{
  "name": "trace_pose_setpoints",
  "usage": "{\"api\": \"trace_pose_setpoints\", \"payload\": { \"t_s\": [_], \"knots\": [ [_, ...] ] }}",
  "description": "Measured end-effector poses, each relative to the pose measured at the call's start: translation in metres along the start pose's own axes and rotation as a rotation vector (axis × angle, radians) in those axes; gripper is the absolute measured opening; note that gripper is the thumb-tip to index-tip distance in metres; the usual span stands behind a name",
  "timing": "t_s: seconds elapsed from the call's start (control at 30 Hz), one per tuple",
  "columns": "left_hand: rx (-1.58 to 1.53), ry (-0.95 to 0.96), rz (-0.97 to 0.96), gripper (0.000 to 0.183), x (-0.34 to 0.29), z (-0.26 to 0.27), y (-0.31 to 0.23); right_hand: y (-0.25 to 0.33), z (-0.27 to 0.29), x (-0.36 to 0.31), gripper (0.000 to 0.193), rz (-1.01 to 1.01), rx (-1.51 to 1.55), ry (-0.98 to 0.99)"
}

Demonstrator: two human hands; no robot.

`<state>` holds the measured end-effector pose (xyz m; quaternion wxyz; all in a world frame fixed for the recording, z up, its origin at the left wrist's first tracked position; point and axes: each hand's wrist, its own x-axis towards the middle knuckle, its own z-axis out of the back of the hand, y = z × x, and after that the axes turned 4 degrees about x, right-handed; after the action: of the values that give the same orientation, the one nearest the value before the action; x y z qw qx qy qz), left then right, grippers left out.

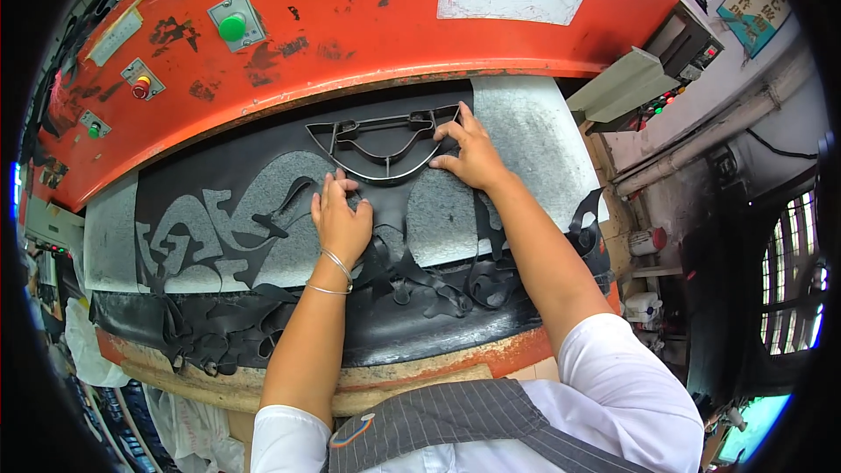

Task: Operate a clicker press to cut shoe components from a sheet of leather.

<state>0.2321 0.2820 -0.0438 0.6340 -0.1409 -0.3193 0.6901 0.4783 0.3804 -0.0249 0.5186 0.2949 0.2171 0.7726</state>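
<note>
A half-moon metal cutting die (pixel 385 177) lies on a black sheet of material (pixel 219 149). My right hand (pixel 473 153) grips the die's right end, thumb at the curved edge and fingers over the upper corner. My left hand (pixel 342 223) has its fingers apart, the tips at the die's lower left curve; it is hard to see whether they press on the die or the sheet. Curved cut-outs in the sheet bare the grey cutting board (pixel 526 149) beneath. Thin black offcuts (pixel 429 285) hang together along the sheet's near side.
The red press head (pixel 350 26) spans the far side, bearing a green button (pixel 232 28) and a red knob (pixel 141 87). More offcuts (pixel 210 324) drape over the near edge. A control box (pixel 692 39) stands at the right, and a white plastic bag (pixel 92 346) at the left.
</note>
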Motion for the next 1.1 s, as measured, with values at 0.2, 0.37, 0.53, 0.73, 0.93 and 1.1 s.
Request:
{"api": "trace_pose_setpoints", "payload": {
  "t_s": [0.2, 0.37, 0.53, 0.73, 0.93, 1.1],
  "knots": [
    [-0.053, -0.001, -0.006, 0.031, -0.002, 0.006, 0.000, 0.005, -0.004, -0.001, 0.040, 0.019, 0.007, -0.038],
    [-0.043, 0.010, -0.048, 0.032, -0.002, 0.011, -0.004, 0.005, -0.003, 0.000, 0.039, 0.001, -0.054, -0.038],
    [-0.029, -0.006, -0.066, 0.037, -0.002, 0.022, 0.013, 0.022, -0.004, 0.004, 0.047, 0.037, -0.105, 0.029],
    [-0.732, -0.246, 0.007, 0.046, 0.014, 0.128, 0.097, 0.096, 0.007, -0.038, 0.057, 0.107, -0.197, -0.196],
    [-0.593, -0.665, 0.365, 0.066, 0.046, 0.280, 0.232, 0.239, -0.044, -0.001, 0.054, 0.471, 0.083, -0.261],
    [-0.228, -0.999, 0.216, 0.074, 0.063, 0.368, 0.289, 0.309, -0.060, 0.041, 0.042, 0.434, 0.108, -0.362]
  ]
}}
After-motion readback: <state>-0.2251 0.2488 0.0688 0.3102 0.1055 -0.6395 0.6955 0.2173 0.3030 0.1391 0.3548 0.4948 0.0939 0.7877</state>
